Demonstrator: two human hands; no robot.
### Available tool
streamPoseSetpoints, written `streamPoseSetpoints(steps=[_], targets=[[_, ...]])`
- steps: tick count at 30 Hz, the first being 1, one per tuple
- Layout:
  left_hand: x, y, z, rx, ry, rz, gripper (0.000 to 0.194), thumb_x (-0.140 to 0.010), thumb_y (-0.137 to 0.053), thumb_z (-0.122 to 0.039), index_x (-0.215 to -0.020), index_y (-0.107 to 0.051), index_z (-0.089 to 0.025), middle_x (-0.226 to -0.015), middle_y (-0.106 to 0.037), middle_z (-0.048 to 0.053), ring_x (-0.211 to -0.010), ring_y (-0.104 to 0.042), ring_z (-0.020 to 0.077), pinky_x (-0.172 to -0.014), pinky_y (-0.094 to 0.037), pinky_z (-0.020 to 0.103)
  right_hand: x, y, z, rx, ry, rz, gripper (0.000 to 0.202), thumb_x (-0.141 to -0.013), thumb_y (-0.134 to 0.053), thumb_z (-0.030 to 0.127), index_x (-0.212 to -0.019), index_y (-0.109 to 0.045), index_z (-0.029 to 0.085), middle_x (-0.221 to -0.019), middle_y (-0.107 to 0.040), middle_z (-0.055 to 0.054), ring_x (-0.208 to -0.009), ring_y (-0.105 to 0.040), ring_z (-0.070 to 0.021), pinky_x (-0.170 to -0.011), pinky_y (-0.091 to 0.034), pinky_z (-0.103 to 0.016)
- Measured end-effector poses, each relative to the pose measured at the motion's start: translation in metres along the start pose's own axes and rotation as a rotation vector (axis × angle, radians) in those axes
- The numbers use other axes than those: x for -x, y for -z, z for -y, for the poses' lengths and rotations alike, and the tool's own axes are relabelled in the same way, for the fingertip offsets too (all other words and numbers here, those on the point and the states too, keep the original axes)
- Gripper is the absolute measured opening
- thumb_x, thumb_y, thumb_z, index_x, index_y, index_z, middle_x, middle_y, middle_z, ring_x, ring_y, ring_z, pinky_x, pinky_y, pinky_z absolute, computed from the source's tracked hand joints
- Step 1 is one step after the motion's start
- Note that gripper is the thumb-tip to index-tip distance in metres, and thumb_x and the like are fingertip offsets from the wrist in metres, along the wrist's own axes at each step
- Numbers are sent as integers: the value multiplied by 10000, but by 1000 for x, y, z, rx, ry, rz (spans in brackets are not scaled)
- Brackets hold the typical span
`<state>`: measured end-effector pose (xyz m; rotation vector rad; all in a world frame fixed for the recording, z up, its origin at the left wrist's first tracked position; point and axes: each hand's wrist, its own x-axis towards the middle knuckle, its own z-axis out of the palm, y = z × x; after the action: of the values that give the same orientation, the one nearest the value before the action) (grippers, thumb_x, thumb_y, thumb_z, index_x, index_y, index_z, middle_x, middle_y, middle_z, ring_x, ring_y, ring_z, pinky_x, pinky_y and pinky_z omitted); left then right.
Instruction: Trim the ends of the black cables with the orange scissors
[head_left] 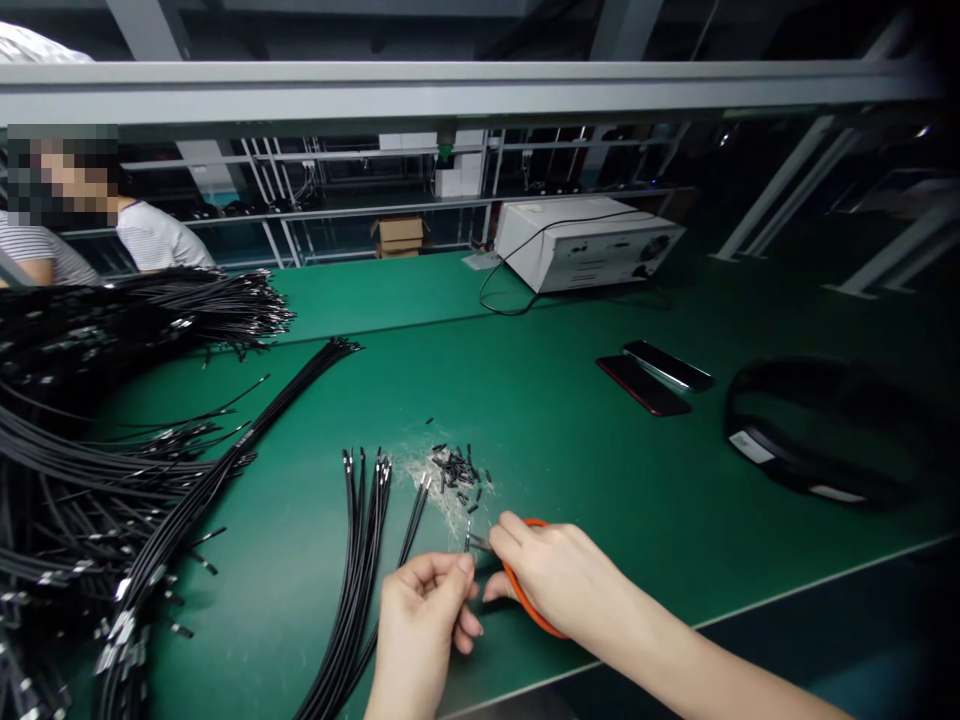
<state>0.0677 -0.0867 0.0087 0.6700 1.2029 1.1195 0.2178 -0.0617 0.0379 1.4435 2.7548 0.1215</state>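
My left hand (429, 620) pinches a thin black cable (467, 541) near its tip, which points up and away from me. In my right hand (551, 570) is a pair of scissors (534, 600) with orange handles, its blades meeting the cable just above my left fingertips. Beyond the hands lies a small heap of cut black pieces (455, 468), with pale stripped fibres (442, 505) scattered around it. Left of my left hand, a bunch of black cables (362, 560) with bare silvery ends lies on the green table, and a few more cables (417, 515) lie beside it.
Large piles of black cables (165, 450) cover the left side. Two phones (645, 384) and a dark coil-like ring (817, 480) lie at the right. A white metal box (585, 245) with a cord stands at the back. People (161, 238) sit at the far left.
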Motion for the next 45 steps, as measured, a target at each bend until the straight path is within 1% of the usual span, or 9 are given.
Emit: streamPoseSetpoints(steps=[5,18,22,28,34,36,38,41,45], targets=[[2,-1,0,-28,-30,-7,369,-587,-739,-442,-644,-648,-89,-509,-596,6,-313,-459,42,-277,-305,126,1,4,-1,15,-4,-12,206,-839,-545,374,-772,-518,181,-743,-579,0,-537,-602,-143,-419,-247,-250],[5,3,-1,-75,-72,35,371,-636,-711,-439,-753,-665,-90,-549,-607,19,-397,-508,70,-327,-352,135,0,9,4,-12,-64,-23,198,-853,-525,369,-776,-544,188,-733,-596,3,-494,-586,-135,-417,-176,-255],[6,1,2,-64,-104,-17,361,-640,-708,-436,-753,-668,-96,-540,-588,6,-406,-510,70,-326,-341,131,-1,11,2,-28,-76,2,203,-855,-523,368,-765,-553,189,-719,-608,1,-494,-594,-143,-424,-161,-258],[0,6,8,-75,-54,50,395,-654,-695,-458,-787,-657,-88,-596,-613,28,-433,-533,78,-343,-374,143,-4,7,-10,-241,-109,25,264,-868,-492,374,-684,-532,188,-676,-610,4,-552,-599,-129,-461,-260,-227],[-2,9,4,-46,-22,85,407,-666,-687,-459,-805,-654,-77,-625,-639,53,-416,-532,72,-355,-384,149,-1,-5,-4,-367,-239,-9,128,-871,-468,293,-802,-512,196,-818,-584,-14,-555,-589,-126,-453,-298,-221],[-2,8,4,-36,-30,77,403,-664,-687,-460,-800,-652,-82,-622,-641,52,-412,-530,72,-354,-382,148,0,-7,0,-538,-259,-36,138,-859,-484,313,-789,-499,196,-820,-583,-15,-581,-592,-128,-469,-336,-215],[-1,7,5,-39,-55,36,393,-658,-692,-457,-791,-649,-90,-609,-631,41,-406,-520,69,-342,-365,143,0,-7,2,-858,-315,-49,198,-881,-436,374,-810,-497,200,-698,-574,9,-528,-569,-113,-454,-361,-200],[-1,6,6,-76,-65,13,387,-619,-725,-443,-782,-650,-99,-574,-605,16,-400,-502,68,-328,-344,139,-3,-5,6,-1341,-428,9,309,-874,-396,479,-850,-500,189,-458,-444,80,-318,-415,-74,-321,-272,-173],[-1,5,6,-92,-20,129,391,-659,-680,-474,-740,-673,-92,-552,-589,16,-375,-444,46,-331,-331,139,-5,0,12,-1627,-488,7,323,-793,-537,490,-776,-488,171,-491,-457,84,-286,-361,-33,-277,-210,-146]])
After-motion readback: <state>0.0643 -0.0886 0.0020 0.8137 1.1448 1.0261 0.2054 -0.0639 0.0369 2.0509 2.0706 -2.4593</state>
